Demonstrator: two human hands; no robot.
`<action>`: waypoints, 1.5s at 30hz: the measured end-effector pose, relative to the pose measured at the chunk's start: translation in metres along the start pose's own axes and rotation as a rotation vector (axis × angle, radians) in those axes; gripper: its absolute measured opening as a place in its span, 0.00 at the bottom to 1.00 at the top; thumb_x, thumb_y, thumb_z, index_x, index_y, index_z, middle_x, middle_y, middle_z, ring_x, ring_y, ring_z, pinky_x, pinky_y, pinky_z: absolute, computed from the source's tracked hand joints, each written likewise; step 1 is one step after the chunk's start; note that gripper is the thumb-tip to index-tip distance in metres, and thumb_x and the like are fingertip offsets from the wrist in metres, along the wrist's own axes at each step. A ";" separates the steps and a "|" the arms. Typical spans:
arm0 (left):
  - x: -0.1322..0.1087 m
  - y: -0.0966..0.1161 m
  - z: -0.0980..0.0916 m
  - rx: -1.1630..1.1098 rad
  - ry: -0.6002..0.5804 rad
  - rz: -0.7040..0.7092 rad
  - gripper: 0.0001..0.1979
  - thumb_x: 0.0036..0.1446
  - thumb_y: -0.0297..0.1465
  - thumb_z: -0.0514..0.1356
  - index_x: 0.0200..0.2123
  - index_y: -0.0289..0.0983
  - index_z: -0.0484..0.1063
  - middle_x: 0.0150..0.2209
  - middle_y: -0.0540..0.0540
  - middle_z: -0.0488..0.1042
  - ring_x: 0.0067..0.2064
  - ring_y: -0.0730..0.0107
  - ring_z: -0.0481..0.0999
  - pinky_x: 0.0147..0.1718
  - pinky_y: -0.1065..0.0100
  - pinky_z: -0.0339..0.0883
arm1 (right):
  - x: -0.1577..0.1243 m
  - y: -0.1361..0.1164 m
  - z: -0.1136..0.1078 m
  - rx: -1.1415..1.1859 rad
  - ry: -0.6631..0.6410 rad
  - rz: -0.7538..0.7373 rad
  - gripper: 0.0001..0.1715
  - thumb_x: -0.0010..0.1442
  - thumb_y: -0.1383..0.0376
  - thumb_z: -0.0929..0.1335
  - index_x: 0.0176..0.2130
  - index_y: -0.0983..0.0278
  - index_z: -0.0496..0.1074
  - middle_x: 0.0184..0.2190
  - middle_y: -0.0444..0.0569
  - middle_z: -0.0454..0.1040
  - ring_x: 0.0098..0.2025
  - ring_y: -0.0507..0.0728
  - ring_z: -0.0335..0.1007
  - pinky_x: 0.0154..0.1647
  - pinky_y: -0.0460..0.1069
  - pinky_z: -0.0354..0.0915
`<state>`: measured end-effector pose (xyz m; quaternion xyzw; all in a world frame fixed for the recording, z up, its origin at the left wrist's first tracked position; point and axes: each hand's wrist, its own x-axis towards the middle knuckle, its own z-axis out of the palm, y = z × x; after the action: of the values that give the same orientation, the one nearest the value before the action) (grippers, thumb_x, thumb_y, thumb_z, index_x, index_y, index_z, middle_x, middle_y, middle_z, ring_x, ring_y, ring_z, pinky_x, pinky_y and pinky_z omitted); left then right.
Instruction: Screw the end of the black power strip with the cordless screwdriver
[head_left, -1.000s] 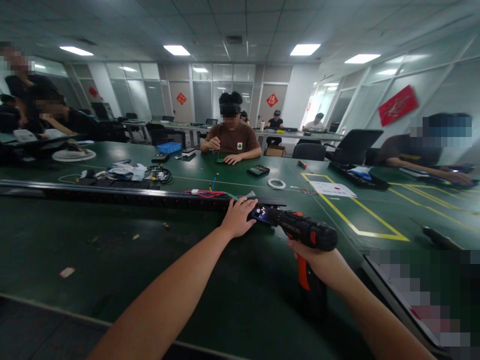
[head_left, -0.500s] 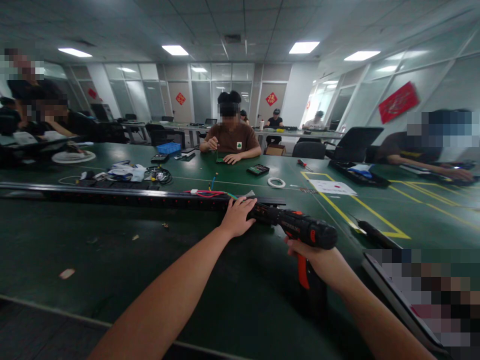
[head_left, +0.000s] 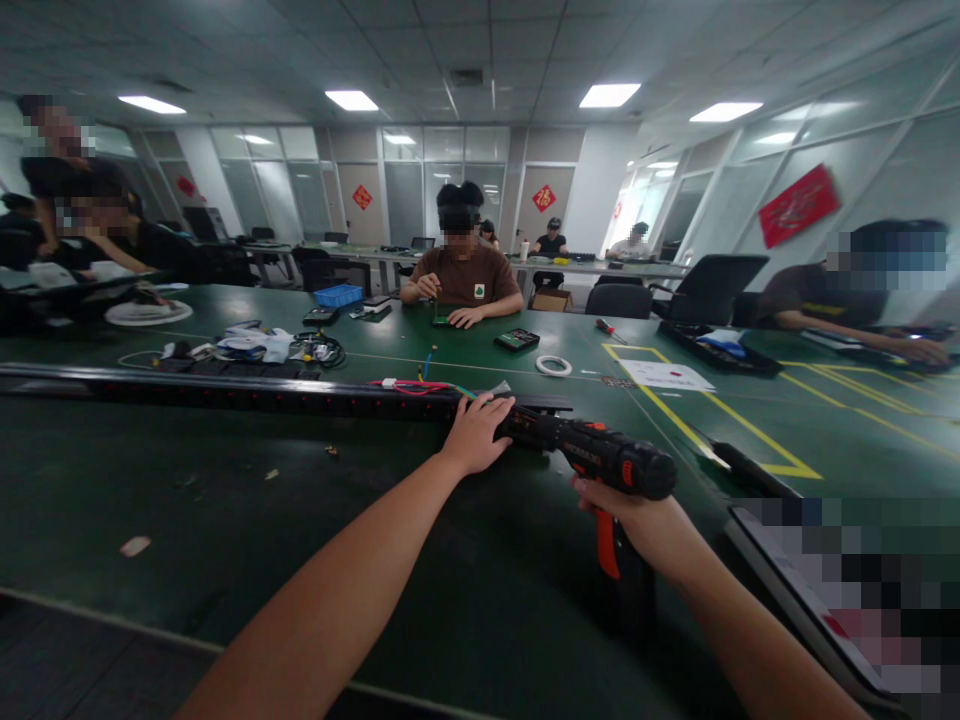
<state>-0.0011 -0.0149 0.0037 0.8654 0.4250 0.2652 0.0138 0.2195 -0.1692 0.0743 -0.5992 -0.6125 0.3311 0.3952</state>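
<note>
My right hand (head_left: 637, 525) is wrapped round the grip of a black and orange cordless screwdriver (head_left: 600, 457), whose nose points left at the right end of a long black power strip (head_left: 247, 392) lying across the green table (head_left: 225, 520). My left hand (head_left: 477, 433) rests on that end of the strip, fingers curled over it beside the tool's tip. Red, blue and green wires (head_left: 420, 385) trail from the strip just behind my left hand.
A person in a brown shirt (head_left: 465, 280) sits opposite with small parts; other people sit at far left and far right. A white tape ring (head_left: 553, 365), a paper sheet (head_left: 666, 376), yellow floor-style marking lines (head_left: 720, 430), a blue bin (head_left: 339, 294) and cable clutter (head_left: 255, 345) lie on the table.
The light at the screwdriver's nose, bright a second ago, has gone dark. A black tool at the right has come closer along the yellow line. Both my hands stay in place.
</note>
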 end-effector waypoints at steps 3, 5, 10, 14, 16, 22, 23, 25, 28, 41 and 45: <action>0.000 -0.001 0.001 -0.001 0.001 0.002 0.35 0.63 0.37 0.61 0.71 0.44 0.54 0.68 0.44 0.63 0.70 0.51 0.55 0.68 0.41 0.42 | 0.000 -0.001 0.001 0.000 0.005 0.003 0.15 0.51 0.53 0.73 0.31 0.62 0.77 0.27 0.50 0.78 0.33 0.63 0.75 0.39 0.55 0.69; 0.001 -0.001 0.002 0.002 0.002 0.002 0.35 0.63 0.38 0.61 0.71 0.44 0.54 0.68 0.44 0.63 0.70 0.51 0.55 0.68 0.41 0.42 | 0.000 -0.001 0.001 -0.003 0.007 0.008 0.16 0.51 0.52 0.73 0.31 0.62 0.77 0.26 0.49 0.78 0.33 0.63 0.75 0.39 0.55 0.69; 0.001 -0.001 0.002 0.008 0.017 0.009 0.35 0.63 0.37 0.61 0.70 0.43 0.55 0.68 0.44 0.64 0.70 0.52 0.56 0.68 0.42 0.42 | 0.001 -0.001 0.000 -0.032 0.010 0.007 0.17 0.50 0.51 0.73 0.30 0.63 0.76 0.25 0.49 0.77 0.31 0.62 0.74 0.38 0.55 0.68; 0.000 0.000 0.001 0.010 0.009 0.004 0.35 0.63 0.38 0.61 0.71 0.43 0.55 0.68 0.44 0.64 0.70 0.52 0.56 0.68 0.41 0.43 | 0.002 0.002 0.000 -0.057 0.002 0.002 0.17 0.51 0.51 0.72 0.30 0.62 0.76 0.25 0.49 0.77 0.31 0.62 0.74 0.37 0.55 0.67; 0.000 -0.001 0.002 0.011 0.008 0.003 0.35 0.63 0.38 0.61 0.71 0.43 0.55 0.68 0.44 0.64 0.70 0.51 0.55 0.68 0.41 0.43 | 0.002 0.004 0.000 -0.059 0.008 -0.002 0.17 0.51 0.51 0.72 0.30 0.62 0.76 0.25 0.49 0.77 0.31 0.62 0.74 0.37 0.55 0.67; 0.001 -0.002 0.004 0.008 0.014 0.007 0.36 0.63 0.38 0.62 0.71 0.43 0.54 0.68 0.44 0.63 0.70 0.51 0.55 0.68 0.40 0.42 | 0.004 0.011 -0.001 -0.058 0.029 -0.007 0.16 0.51 0.53 0.73 0.33 0.63 0.78 0.25 0.48 0.77 0.30 0.61 0.73 0.36 0.54 0.68; 0.001 -0.002 0.003 0.007 0.015 0.006 0.36 0.63 0.38 0.62 0.71 0.43 0.54 0.68 0.43 0.63 0.70 0.51 0.55 0.68 0.40 0.42 | 0.004 0.011 -0.001 -0.056 0.034 -0.008 0.16 0.51 0.53 0.73 0.35 0.63 0.79 0.25 0.48 0.77 0.30 0.61 0.73 0.36 0.54 0.68; 0.001 -0.002 0.003 0.006 0.015 0.008 0.36 0.63 0.37 0.62 0.71 0.44 0.54 0.68 0.43 0.64 0.70 0.51 0.55 0.68 0.40 0.42 | 0.004 0.011 0.000 -0.054 0.051 -0.010 0.19 0.52 0.54 0.74 0.39 0.64 0.80 0.25 0.47 0.77 0.31 0.61 0.74 0.36 0.54 0.68; 0.000 -0.001 0.002 0.007 0.014 0.010 0.36 0.63 0.38 0.61 0.71 0.44 0.54 0.68 0.43 0.63 0.70 0.51 0.55 0.68 0.40 0.43 | 0.005 0.011 0.000 -0.064 0.070 -0.033 0.21 0.52 0.55 0.74 0.43 0.63 0.80 0.28 0.47 0.78 0.34 0.63 0.75 0.39 0.55 0.69; 0.000 -0.001 0.002 0.016 0.008 0.010 0.36 0.63 0.38 0.62 0.71 0.43 0.54 0.69 0.44 0.63 0.70 0.52 0.55 0.68 0.39 0.44 | 0.006 0.014 0.001 -0.103 0.062 -0.098 0.27 0.54 0.53 0.71 0.50 0.63 0.78 0.42 0.51 0.81 0.46 0.65 0.77 0.52 0.57 0.69; 0.000 -0.001 0.001 0.018 0.002 0.006 0.36 0.63 0.38 0.61 0.71 0.43 0.54 0.69 0.44 0.63 0.70 0.52 0.55 0.68 0.39 0.43 | 0.005 0.013 0.000 -0.141 0.060 -0.072 0.24 0.54 0.53 0.71 0.46 0.63 0.79 0.36 0.50 0.81 0.40 0.64 0.76 0.46 0.56 0.70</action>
<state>-0.0013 -0.0137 0.0028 0.8666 0.4246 0.2621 0.0051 0.2260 -0.1629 0.0632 -0.6127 -0.6434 0.2545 0.3818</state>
